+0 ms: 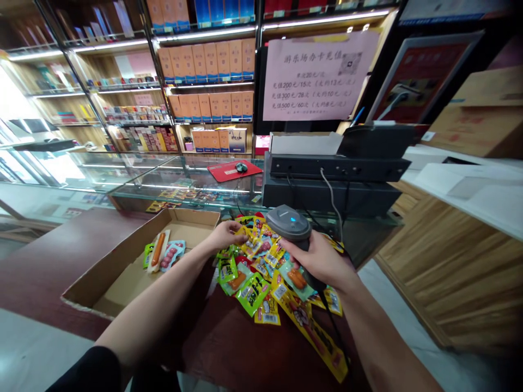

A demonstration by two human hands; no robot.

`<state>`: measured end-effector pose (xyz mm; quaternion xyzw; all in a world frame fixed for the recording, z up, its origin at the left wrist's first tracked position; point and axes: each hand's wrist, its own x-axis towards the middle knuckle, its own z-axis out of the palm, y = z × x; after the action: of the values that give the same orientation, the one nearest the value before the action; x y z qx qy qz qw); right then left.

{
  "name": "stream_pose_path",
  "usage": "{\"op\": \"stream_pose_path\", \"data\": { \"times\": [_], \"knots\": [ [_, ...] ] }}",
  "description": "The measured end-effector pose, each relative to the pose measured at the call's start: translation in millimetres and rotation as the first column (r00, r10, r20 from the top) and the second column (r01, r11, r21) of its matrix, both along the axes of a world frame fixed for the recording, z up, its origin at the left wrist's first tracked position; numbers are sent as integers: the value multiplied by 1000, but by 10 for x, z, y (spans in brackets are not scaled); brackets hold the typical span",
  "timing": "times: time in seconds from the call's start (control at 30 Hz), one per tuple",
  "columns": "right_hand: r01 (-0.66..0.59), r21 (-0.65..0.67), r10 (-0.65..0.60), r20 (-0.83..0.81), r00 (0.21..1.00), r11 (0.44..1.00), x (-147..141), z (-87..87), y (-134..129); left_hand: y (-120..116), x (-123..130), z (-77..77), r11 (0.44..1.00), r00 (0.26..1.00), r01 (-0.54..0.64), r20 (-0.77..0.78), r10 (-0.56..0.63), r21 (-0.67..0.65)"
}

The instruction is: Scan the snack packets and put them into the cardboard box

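A grey handheld barcode scanner with a small blue light is gripped in my right hand. Its head faces down over a heap of snack packets, mostly yellow and green, on the dark red table. My left hand is at the heap's left side, its fingertips closed on a yellow snack packet. Left of the heap, a shallow cardboard box contains a packaged sausage, a pale blue packet and a green packet. One long yellow packet sticks out toward me.
Behind the heap stands a glass counter with a red mouse pad and a black device with cables. The scanner's cord hangs beneath my right hand. A wooden cabinet is on the right; stocked shelves line the back.
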<state>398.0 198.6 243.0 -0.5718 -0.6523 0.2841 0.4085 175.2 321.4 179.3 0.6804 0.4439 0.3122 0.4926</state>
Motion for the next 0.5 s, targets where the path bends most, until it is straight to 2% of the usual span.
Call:
{"op": "stream_pose_path", "data": {
  "times": [0.07,0.17,0.3,0.5],
  "knots": [
    [-20,-28,21,28,999,999,3,-13,5,18,-8,33,988,980,-66,176,90,-137],
    [-61,21,59,86,995,998,-8,-19,19,26,-32,92,966,941,-133,277,193,-223],
    [-150,4,148,131,980,989,-39,-33,34,22,-73,153,957,926,-187,285,247,-224],
    [-158,11,154,155,976,987,-68,-69,22,37,-88,171,955,908,-227,312,278,-192]
  ]
}}
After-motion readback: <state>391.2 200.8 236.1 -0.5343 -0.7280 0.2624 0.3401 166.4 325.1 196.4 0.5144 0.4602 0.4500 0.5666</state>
